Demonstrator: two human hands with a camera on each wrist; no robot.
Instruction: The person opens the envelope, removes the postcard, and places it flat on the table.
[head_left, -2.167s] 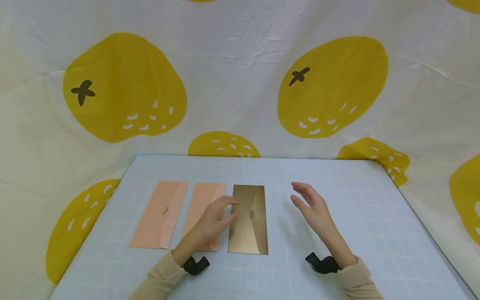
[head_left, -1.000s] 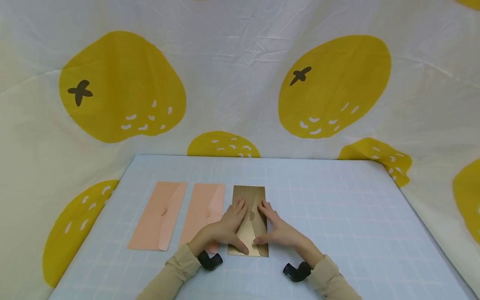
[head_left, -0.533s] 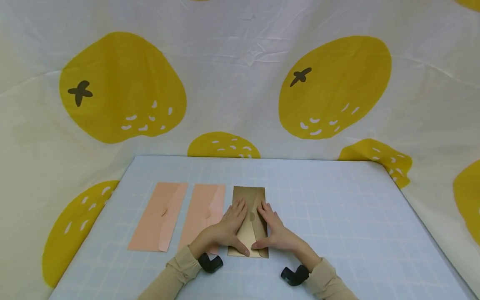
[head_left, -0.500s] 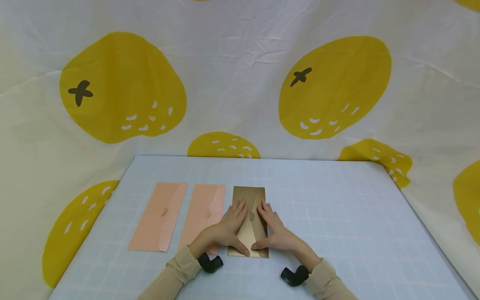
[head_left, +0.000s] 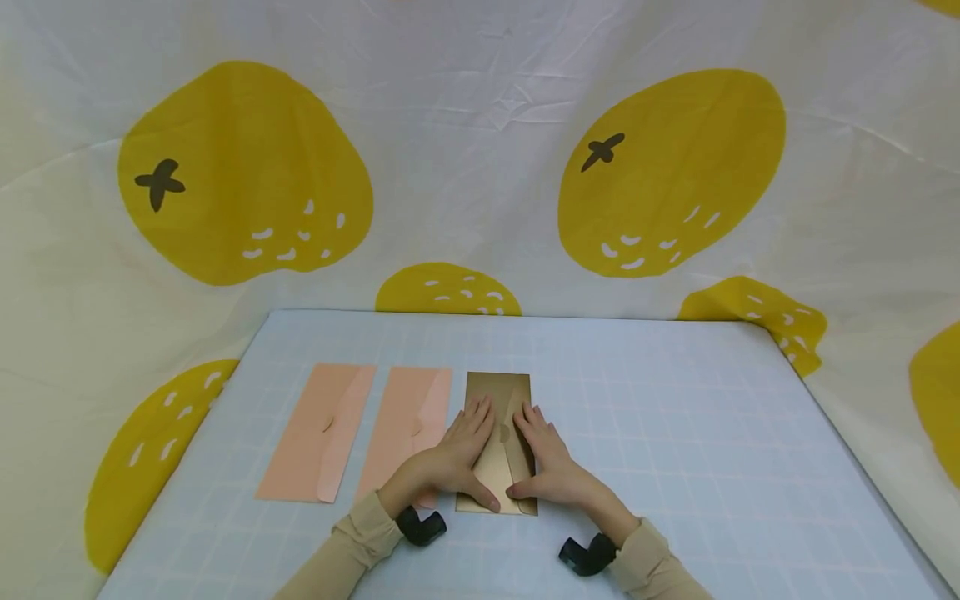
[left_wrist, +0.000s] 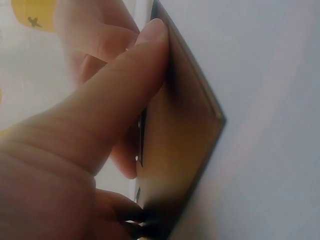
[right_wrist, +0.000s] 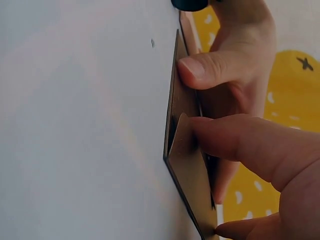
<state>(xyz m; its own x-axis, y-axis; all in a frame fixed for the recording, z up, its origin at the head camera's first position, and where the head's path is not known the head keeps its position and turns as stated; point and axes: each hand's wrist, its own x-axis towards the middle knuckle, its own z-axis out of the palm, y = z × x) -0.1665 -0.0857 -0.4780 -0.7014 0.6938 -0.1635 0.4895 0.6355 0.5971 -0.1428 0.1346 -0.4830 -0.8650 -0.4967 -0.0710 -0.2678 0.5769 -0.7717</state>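
A rectangular gold paper envelope (head_left: 498,462) on the pale-blue gridded bench (head_left: 690,433) is touched by the spread left hand (head_left: 457,458) and spread right hand (head_left: 555,467).

You've got tons of room right of your right hand (head_left: 555,467) across the table (head_left: 712,433); leftward, two flat pink envelopes (head_left: 311,433) are in your way, cloth (head_left: 465,167) behind.

A pink envelope (head_left: 303,442) lies flat at the left of the head view, its flap along the right side. A second pink envelope (head_left: 405,412) lies just beside it, partly covered. Both rest on a pale blue tablecloth (head_left: 690,442) with a faint grid. Behind stands a white fabric backdrop (head_left: 465,183) printed with large yellow fruits (head_left: 240,158).
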